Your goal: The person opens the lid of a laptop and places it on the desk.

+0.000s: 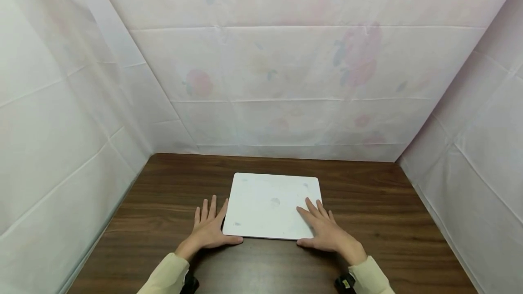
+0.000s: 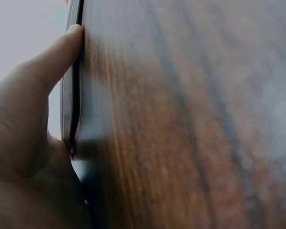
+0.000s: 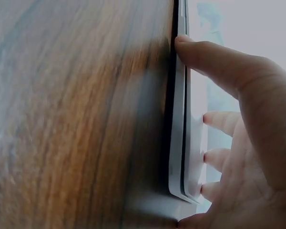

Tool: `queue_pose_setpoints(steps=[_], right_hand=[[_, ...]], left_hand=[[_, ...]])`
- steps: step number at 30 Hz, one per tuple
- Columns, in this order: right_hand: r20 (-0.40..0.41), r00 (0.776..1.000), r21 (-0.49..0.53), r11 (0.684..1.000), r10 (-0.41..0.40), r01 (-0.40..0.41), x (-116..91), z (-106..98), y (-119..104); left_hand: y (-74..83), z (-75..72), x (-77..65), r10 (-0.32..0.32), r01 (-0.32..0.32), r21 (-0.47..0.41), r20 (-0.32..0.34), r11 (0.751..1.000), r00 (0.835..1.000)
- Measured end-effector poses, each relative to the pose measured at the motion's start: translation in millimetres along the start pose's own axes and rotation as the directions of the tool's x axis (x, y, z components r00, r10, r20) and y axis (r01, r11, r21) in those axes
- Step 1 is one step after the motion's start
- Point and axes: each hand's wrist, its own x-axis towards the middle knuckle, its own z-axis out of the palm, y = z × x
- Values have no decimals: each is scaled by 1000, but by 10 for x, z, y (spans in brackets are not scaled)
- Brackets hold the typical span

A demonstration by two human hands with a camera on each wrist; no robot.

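Observation:
A closed white laptop (image 1: 269, 205) lies flat on a dark wooden table, a faint round mark at the middle of its lid. At its front left corner, my left hand (image 1: 210, 230) has spread, straight fingers beside the left edge. The left thumb (image 2: 57, 55) lies along the front edge. My right hand (image 1: 327, 232) reaches over the front right corner, its fingertips on the lid. The right thumb (image 3: 209, 55) touches the front edge, where a thin seam runs between lid and base.
The brown wood-grain table (image 1: 163, 221) spreads around the laptop. White printed cloth (image 1: 286, 80) hangs behind it, and more white sheets stand along the left and right sides. Light sleeves (image 1: 165, 276) and dark wrist straps show at the near edge.

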Motion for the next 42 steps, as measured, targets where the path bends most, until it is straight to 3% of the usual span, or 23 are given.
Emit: queue_pose_setpoints(steps=[7,15,21,36,42], right_hand=[[-66,997,-26,999,-25,23,-40,-54,-71],[-166,981,-75,993,-106,94,-21,-135,-218],[-205,969,-101,988,-135,116,35,-134,-336],[-150,979,-29,991,-135,132,217,164,-563],[-135,980,-69,988,-145,137,287,266,-579]], left_hand=[[-50,54,31,34,-35,-51,-22,998,999],[-96,66,46,-7,7,5,25,1000,1000],[-108,71,46,7,-7,-26,15,1000,1000],[-112,133,58,9,-9,-16,-12,1000,1000],[-108,108,53,3,-3,-35,-7,999,1000]])
